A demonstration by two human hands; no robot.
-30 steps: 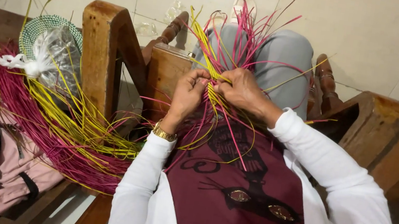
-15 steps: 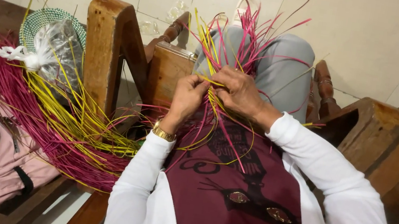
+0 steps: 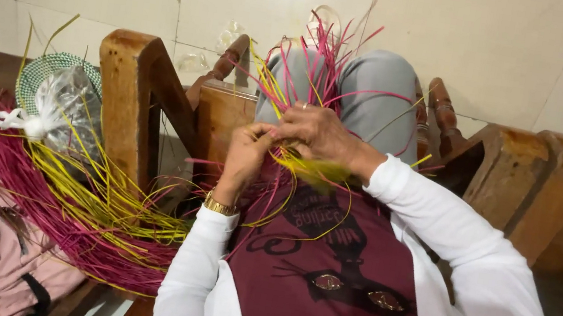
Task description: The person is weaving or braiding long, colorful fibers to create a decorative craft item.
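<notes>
Two hands, both pinched on one woven piece point(image 3: 303, 109) of pink/yellow strips: left hand point(image 3: 246, 153), right hand point(image 3: 318, 134) touching. One strip bundle point(image 3: 66, 207) at 9 o'clock.

Home sitting room: carved wooden sofa frame point(image 3: 131, 91), tiled wall point(image 3: 507, 43), bundled weaving strips point(image 3: 66, 207) on seat
</notes>
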